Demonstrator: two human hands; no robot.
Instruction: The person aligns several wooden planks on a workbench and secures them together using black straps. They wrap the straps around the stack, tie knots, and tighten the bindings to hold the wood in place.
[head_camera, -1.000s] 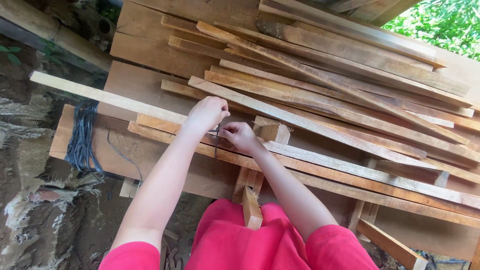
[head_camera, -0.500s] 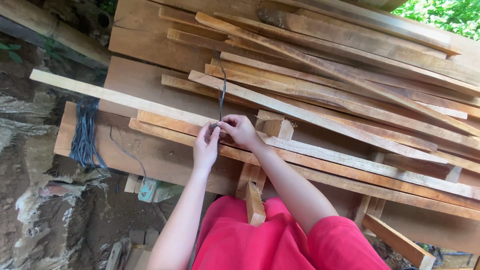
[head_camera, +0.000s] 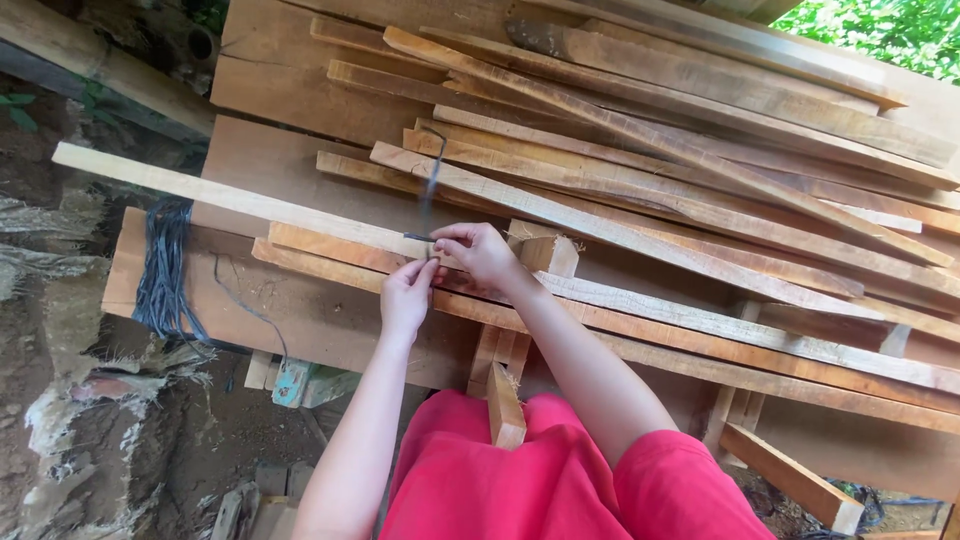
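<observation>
Hands: left hand (head_camera: 405, 293) and right hand (head_camera: 480, 252) both pinch a thin dark strap (head_camera: 431, 188) over the long pale plank (head_camera: 240, 198) atop the lumber stack (head_camera: 700, 150).

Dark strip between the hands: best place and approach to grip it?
Pinch the dark strip near its lower end, just above the long pale batten. That is where the left hand and right hand meet it. It is thin and runs upward over the planks, so come from the near side, fingertips across its width.
</observation>
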